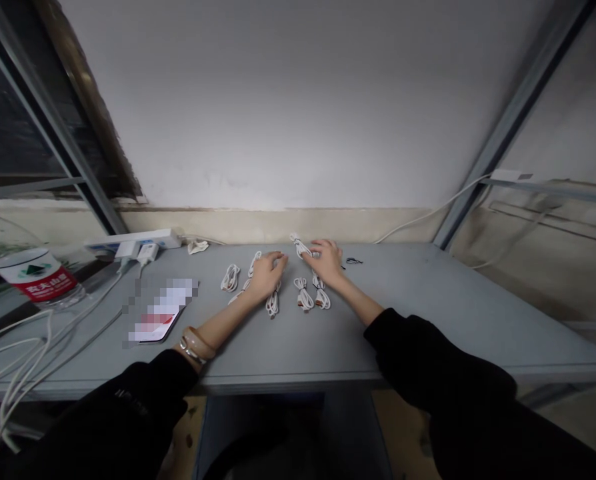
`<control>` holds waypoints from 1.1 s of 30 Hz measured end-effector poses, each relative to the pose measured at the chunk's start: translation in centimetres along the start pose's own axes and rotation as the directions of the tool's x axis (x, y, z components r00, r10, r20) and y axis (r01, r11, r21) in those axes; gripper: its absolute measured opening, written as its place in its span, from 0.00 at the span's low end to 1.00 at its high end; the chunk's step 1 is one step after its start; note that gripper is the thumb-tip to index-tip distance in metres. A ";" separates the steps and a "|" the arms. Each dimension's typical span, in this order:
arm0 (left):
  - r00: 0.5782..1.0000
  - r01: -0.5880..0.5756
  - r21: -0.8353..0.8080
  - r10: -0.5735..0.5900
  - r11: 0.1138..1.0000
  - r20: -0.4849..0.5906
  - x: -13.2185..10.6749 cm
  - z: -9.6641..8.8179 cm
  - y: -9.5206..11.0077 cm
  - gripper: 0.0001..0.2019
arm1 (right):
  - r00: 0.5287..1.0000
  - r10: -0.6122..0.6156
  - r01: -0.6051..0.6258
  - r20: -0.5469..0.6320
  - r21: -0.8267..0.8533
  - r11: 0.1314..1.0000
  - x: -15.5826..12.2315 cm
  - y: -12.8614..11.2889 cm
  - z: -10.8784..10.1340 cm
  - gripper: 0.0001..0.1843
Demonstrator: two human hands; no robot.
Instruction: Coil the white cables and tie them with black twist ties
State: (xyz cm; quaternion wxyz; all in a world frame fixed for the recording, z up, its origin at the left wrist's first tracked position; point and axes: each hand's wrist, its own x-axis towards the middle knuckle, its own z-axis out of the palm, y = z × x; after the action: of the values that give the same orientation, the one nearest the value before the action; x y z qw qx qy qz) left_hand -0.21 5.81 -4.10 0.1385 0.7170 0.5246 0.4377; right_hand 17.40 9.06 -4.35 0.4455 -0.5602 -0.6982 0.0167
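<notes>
Several bundled white cables lie in a row on the grey table (428, 313). My left hand (267, 273) rests on one of them, fingers curled over a white cable bundle (273, 303) that sticks out below the palm. My right hand (327, 261) lies over another white cable (301, 247), fingers bent around its end. Two tied bundles (312, 297) sit just under my right wrist. One more bundle (231, 277) lies left of my left hand. A small black tie (353, 261) is right of my right hand.
A phone (158, 313) lies on the table's left part. Behind it a white power strip (133, 243) holds chargers with cords running off the left edge. A water bottle (28, 267) lies at far left. A white wall stands behind the table.
</notes>
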 end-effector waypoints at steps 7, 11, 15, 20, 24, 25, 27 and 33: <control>0.996 -0.093 -0.366 0.088 0.926 -0.031 -0.7 0.4 1.2 0.16 | 0.909 -0.399 0.413 -0.124 0.122 0.903 -1.6 -1.9 0.0 0.07; 0.993 -0.103 -0.383 0.071 0.918 -0.097 -0.8 0.8 0.9 0.12 | 0.860 -0.489 0.508 -0.147 0.148 0.849 -2.3 -2.4 -0.5 0.08; 0.987 -0.158 -0.159 0.149 0.974 -0.065 -1.3 0.4 1.2 0.12 | 0.859 -0.446 0.491 -0.253 0.158 0.856 -2.4 -2.9 -1.2 0.09; 0.990 -0.142 0.059 0.140 0.988 0.031 -2.0 -0.3 2.2 0.15 | 0.873 -0.433 0.471 -0.223 0.160 0.867 -2.4 -2.9 -1.4 0.10; 0.996 -0.074 0.164 0.065 0.984 0.057 -2.1 -0.8 2.5 0.15 | 0.915 -0.366 0.399 -0.169 0.250 0.882 -2.3 -2.5 -1.0 0.11; 0.996 -0.068 0.168 0.059 0.983 0.060 -2.1 -0.9 2.5 0.15 | 0.923 -0.351 0.381 -0.156 0.265 0.886 -2.3 -2.4 -0.8 0.10; 0.996 -0.066 0.148 0.056 0.987 0.066 -2.0 -1.1 2.2 0.14 | 0.937 -0.323 0.348 -0.132 0.277 0.896 -2.3 -2.3 -0.6 0.08; 0.995 -0.071 -0.012 0.072 0.997 0.070 -1.8 -1.7 1.8 0.15 | 0.944 -0.311 0.330 -0.110 0.320 0.888 -2.5 -2.9 -0.6 0.07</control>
State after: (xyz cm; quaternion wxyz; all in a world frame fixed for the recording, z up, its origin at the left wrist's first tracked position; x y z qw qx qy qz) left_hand -0.49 3.03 -2.83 0.1448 0.7496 0.4913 0.4193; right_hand 15.49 5.72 -3.95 0.5499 -0.3536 -0.7553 0.0455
